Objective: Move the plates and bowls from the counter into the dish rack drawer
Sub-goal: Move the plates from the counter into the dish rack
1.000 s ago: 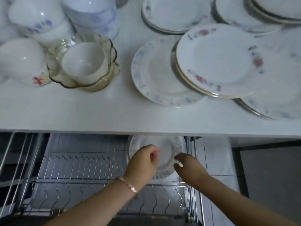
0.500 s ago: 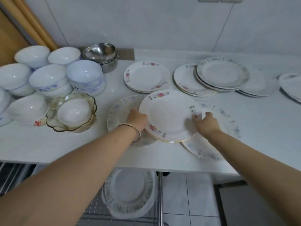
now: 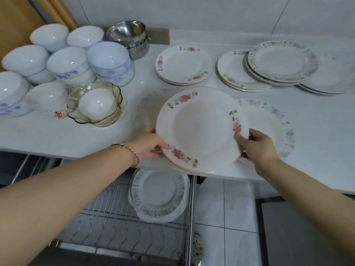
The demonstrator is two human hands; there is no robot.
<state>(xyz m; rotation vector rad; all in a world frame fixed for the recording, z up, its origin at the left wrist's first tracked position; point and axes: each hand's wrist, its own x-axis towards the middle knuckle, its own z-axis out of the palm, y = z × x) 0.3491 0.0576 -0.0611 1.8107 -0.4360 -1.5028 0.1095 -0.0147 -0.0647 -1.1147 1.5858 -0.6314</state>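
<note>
The flowered plate (image 3: pixel 199 129) looks like glazed ceramic, smooth and softly glossy. The white bowls (image 3: pixel 67 60) shine with bright highlights. A scalloped bowl (image 3: pixel 115 93) is clear amber-tinted glass; the steel bowls (image 3: pixel 127 33) are brushed metal. The desk (image 3: pixel 57 135) is pale, smooth stone-like. The dish rack drawer (image 3: pixel 119 227) is shiny metal wire.

No readable text anywhere in my feed

I went over the plates, the bowls and the desk and can't find a single word, brand or number; the only markings I can see are painted flower patterns, nothing that spells anything.
</note>
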